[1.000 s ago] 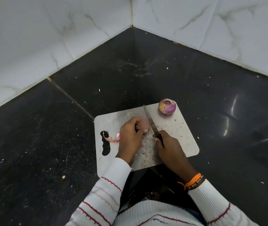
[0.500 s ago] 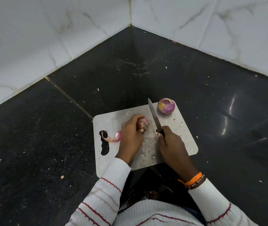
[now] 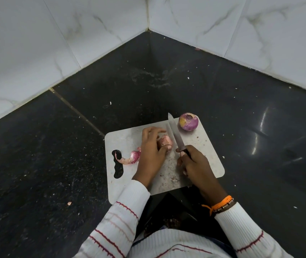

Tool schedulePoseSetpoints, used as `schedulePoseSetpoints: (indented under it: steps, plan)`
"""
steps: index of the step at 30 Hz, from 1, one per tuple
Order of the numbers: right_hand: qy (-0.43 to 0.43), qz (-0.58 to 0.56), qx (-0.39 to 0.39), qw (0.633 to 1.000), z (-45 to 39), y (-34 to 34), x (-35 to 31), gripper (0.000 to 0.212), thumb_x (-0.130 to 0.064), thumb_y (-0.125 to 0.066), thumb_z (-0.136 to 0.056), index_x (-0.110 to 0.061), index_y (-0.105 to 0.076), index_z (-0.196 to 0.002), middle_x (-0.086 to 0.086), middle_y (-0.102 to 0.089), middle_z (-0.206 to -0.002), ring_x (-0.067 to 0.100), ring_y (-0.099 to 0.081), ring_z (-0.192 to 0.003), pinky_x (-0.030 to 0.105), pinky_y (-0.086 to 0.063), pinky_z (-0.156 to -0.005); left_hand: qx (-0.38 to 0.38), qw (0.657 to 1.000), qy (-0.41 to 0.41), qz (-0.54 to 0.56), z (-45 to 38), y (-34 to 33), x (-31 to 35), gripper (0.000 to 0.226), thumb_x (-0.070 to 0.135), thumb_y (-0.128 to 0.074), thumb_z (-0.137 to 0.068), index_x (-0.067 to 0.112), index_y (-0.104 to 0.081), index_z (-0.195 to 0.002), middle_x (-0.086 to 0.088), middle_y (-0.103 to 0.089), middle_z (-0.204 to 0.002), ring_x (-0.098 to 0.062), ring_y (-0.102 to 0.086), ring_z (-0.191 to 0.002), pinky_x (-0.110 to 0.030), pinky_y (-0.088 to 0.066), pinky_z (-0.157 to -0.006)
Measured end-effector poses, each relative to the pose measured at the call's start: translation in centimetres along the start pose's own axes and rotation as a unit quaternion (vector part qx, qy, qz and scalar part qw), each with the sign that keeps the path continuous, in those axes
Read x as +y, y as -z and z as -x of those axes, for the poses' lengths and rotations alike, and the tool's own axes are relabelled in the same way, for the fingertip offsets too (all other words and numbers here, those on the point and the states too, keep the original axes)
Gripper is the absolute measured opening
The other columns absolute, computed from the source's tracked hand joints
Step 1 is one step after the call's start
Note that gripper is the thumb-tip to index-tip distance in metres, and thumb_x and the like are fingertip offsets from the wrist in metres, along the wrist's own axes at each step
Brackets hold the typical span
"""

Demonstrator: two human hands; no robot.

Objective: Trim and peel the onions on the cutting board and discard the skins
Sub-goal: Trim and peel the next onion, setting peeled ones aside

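Note:
A pale cutting board (image 3: 200, 146) lies on the black counter. My left hand (image 3: 151, 151) grips a small pinkish onion (image 3: 165, 141) at the board's middle, partly hidden by my fingers. My right hand (image 3: 195, 162) holds a knife (image 3: 174, 134) by its dark handle, blade pointing away, just right of that onion. A peeled purple onion (image 3: 188, 121) sits at the board's far right corner. A cut onion end with a curled skin tail (image 3: 129, 158) lies left of my left hand, near the board's handle slot.
White marble-look walls (image 3: 74, 34) meet in a corner behind the black counter (image 3: 36, 155). Small scraps and specks are scattered over the counter, one peel bit (image 3: 69, 203) at the left front. The counter's front edge falls away below the board.
The knife has lifted off the held onion and shifted to its right, blade now pointing further away. My left hand has turned the onion slightly, showing more of it.

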State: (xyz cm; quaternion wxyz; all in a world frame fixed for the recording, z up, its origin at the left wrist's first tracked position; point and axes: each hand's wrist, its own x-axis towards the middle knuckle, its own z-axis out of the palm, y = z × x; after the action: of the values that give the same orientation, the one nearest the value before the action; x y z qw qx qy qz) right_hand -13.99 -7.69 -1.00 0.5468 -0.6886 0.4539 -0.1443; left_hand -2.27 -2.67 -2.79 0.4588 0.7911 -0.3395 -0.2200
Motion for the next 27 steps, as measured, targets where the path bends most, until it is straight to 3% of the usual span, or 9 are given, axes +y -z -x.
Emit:
schedulePoseSetpoints:
  steps: [3, 6, 10, 14, 19, 22, 27]
  plan:
    - [-0.033, -0.048, -0.006, 0.998, 0.0, 0.1, 0.0, 0.023, -0.017, -0.036, -0.099, -0.013, -0.059, -0.102, -0.001, -0.056, -0.070, 0.007, -0.044, -0.054, 0.018, -0.036, -0.049, 0.042, 0.999, 0.027, -0.021, -0.2, -0.1, -0.2, 0.032, 0.019, -0.068, -0.084, 0.026, -0.054, -0.113, 0.006, -0.047, -0.122, -0.006, -0.051, -0.104, -0.018, -0.047, -0.090]
    - [-0.066, -0.133, -0.031, 0.988, 0.0, 0.4, 0.0, 0.026, -0.019, -0.036, -0.099, -0.011, -0.061, -0.103, 0.001, -0.054, -0.067, 0.004, -0.039, -0.044, 0.014, -0.032, -0.040, 0.041, 0.996, 0.004, -0.073, -0.4, -0.1, -0.4, 0.030, 0.017, -0.057, -0.091, 0.021, -0.057, -0.121, 0.001, -0.054, -0.122, -0.013, -0.052, -0.110, -0.023, -0.044, -0.095]
    - [-0.146, -0.324, -0.090, 0.931, -0.5, 1.1, -0.2, 0.042, -0.028, -0.029, -0.100, -0.005, -0.064, -0.102, 0.006, -0.055, -0.059, 0.005, -0.034, -0.037, 0.016, -0.028, -0.034, -0.015, 0.993, -0.023, -0.111, -0.4, -0.4, -0.2, 0.039, 0.011, -0.044, -0.097, 0.018, -0.050, -0.135, -0.003, -0.045, -0.134, -0.017, -0.039, -0.123, -0.018, -0.030, -0.097]
    - [-0.172, -0.394, -0.127, 0.894, -0.8, 1.7, 0.2, 0.046, -0.029, -0.026, -0.098, -0.001, -0.062, -0.108, 0.010, -0.057, -0.064, 0.007, -0.038, -0.039, 0.016, -0.031, -0.035, -0.033, 0.986, -0.017, -0.165, -0.3, -0.7, -0.3, 0.042, 0.021, -0.048, -0.096, 0.025, -0.043, -0.138, -0.002, -0.039, -0.138, -0.019, -0.032, -0.126, -0.026, -0.030, -0.101]
    - [-0.169, -0.385, -0.129, 0.898, -0.9, 2.0, 0.3, 0.044, -0.023, -0.027, -0.094, 0.000, -0.062, -0.109, 0.010, -0.058, -0.065, 0.009, -0.038, -0.042, 0.017, -0.033, -0.037, -0.028, 0.986, -0.005, -0.164, -0.2, -0.6, 0.2, 0.048, 0.010, -0.051, -0.094, 0.022, -0.039, -0.139, -0.004, -0.039, -0.141, -0.020, -0.033, -0.129, -0.028, -0.031, -0.104]
    - [-0.153, -0.345, -0.116, 0.919, -0.8, 1.8, 0.3, 0.040, -0.022, -0.031, -0.094, -0.002, -0.063, -0.107, 0.007, -0.055, -0.063, 0.009, -0.037, -0.043, 0.017, -0.031, -0.038, -0.014, 0.991, 0.009, -0.133, 0.0, 0.0, 0.4, 0.043, 0.012, -0.057, -0.091, 0.022, -0.044, -0.130, -0.003, -0.049, -0.133, -0.018, -0.043, -0.122, -0.023, -0.034, -0.095]
    - [-0.075, -0.123, -0.045, 0.989, -0.2, 0.9, 0.3, 0.030, -0.018, -0.033, -0.099, -0.011, -0.062, -0.097, 0.002, -0.048, -0.060, 0.006, -0.037, -0.043, 0.018, -0.030, -0.043, 0.008, 0.992, -0.023, -0.127, 0.1, 0.2, 0.5, 0.040, 0.014, -0.060, -0.090, 0.018, -0.054, -0.129, 0.000, -0.056, -0.130, -0.013, -0.049, -0.119, -0.015, -0.030, -0.096]
